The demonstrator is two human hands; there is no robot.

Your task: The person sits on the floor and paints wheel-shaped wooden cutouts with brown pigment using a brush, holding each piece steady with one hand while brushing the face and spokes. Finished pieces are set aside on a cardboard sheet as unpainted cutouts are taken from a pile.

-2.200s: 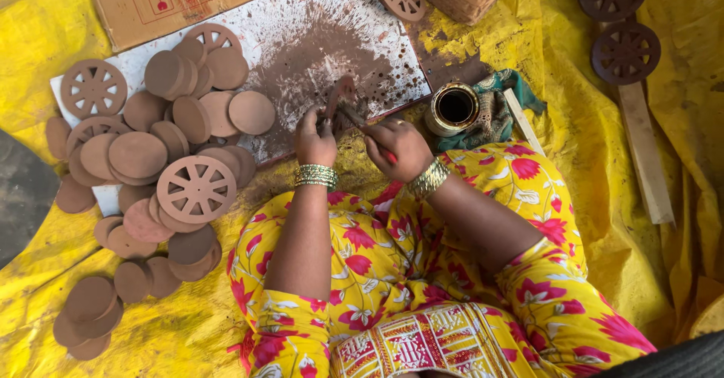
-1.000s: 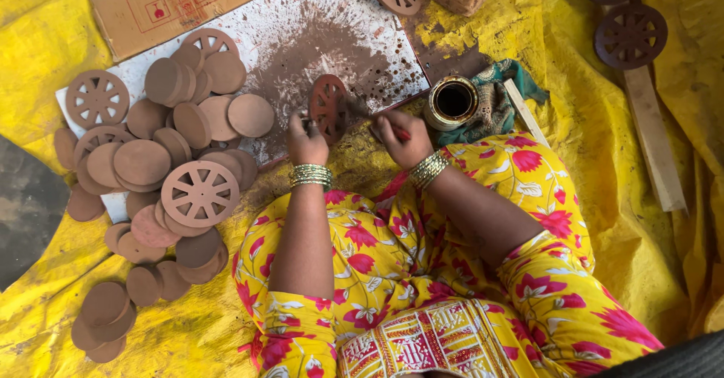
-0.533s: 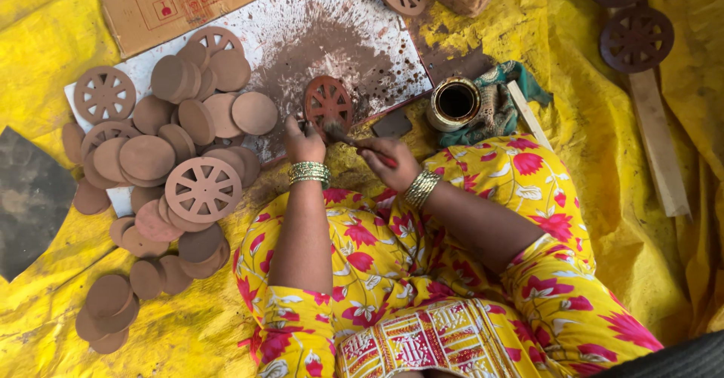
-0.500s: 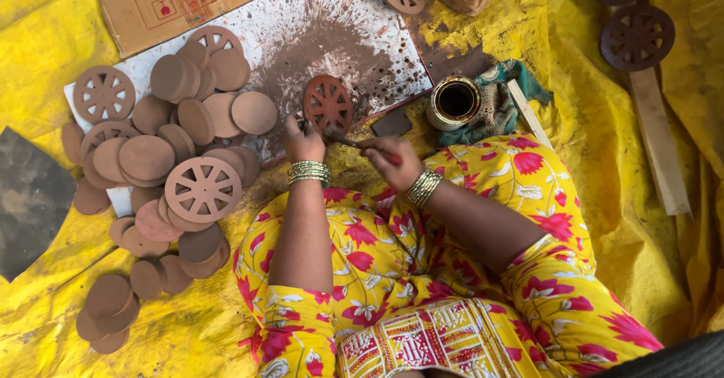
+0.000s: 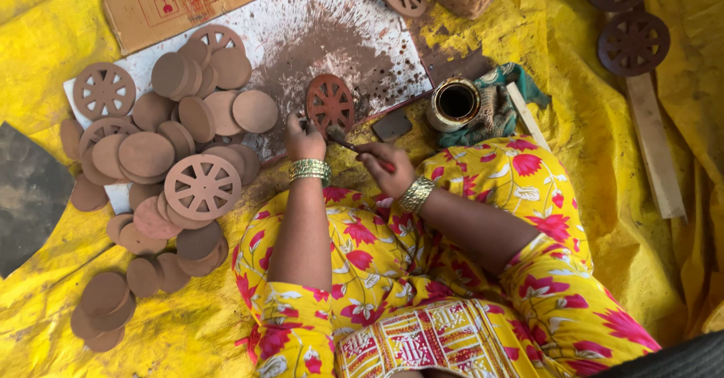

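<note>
My left hand (image 5: pixel 303 138) holds a reddish-brown clay wheel (image 5: pixel 329 104) with spokes upright by its lower edge, over a white board (image 5: pixel 302 27) stained with brown powder. My right hand (image 5: pixel 386 168) grips a thin red-handled brush (image 5: pixel 354 148) whose tip touches the wheel's lower part. Gold bangles sit on both wrists. A small brass pot (image 5: pixel 455 103) of dark paint stands just right of the wheel.
Piles of plain clay discs (image 5: pixel 147 152) and pale spoked wheels (image 5: pixel 202 187) lie to the left. Dark painted wheels (image 5: pixel 633 42) rest at the top right beside a wooden stick (image 5: pixel 653 144). A teal cloth (image 5: pixel 498 102) and yellow sheet (image 5: pixel 618 219) surround my lap.
The left hand picked up a wheel from the board and stood it up. The right hand brought the brush to it, and the wheel has turned slightly while being painted.
</note>
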